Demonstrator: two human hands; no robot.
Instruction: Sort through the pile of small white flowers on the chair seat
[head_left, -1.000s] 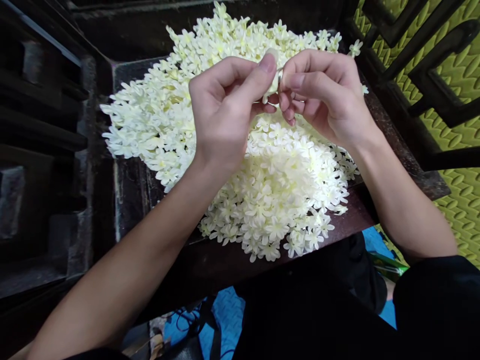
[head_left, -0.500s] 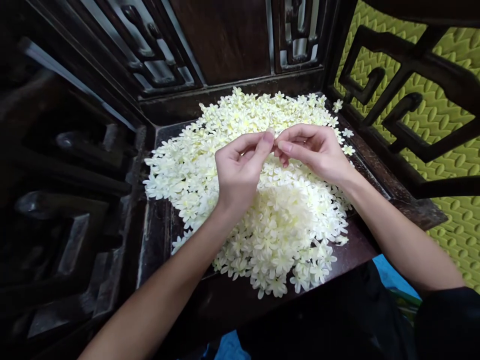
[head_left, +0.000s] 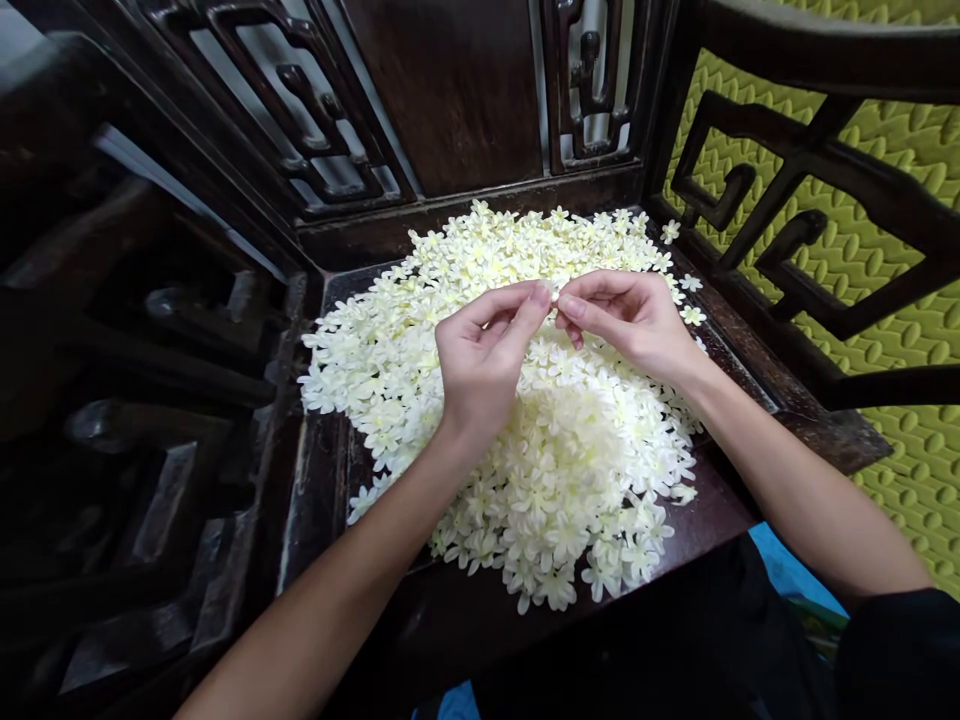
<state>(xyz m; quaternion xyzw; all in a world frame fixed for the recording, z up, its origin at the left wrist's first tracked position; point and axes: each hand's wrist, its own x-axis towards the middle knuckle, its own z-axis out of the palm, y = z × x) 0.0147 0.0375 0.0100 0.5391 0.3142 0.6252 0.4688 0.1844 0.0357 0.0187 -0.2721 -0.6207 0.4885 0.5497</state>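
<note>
A broad heap of small white, five-petalled artificial-looking flowers lies on the dark wooden chair seat. Over its middle, my left hand is closed in a pinch of thumb and forefinger. Facing it, my right hand pinches too, the fingertips of both hands almost meeting. Between the tips shows a tiny pale piece, too small to name. Which hand grips it, or whether both do, I cannot make out. Part of the heap is hidden behind my hands and left forearm.
The carved chair back rises behind the heap, with openwork armrests on the left and right. Several loose flowers lie by the right armrest. Beyond it is a yellow-green textured surface.
The whole view has shifted slightly, so the chair and heap sit lower in it. Both hands stay pinched together, and the tiny pale piece between the fingertips shows more clearly.
</note>
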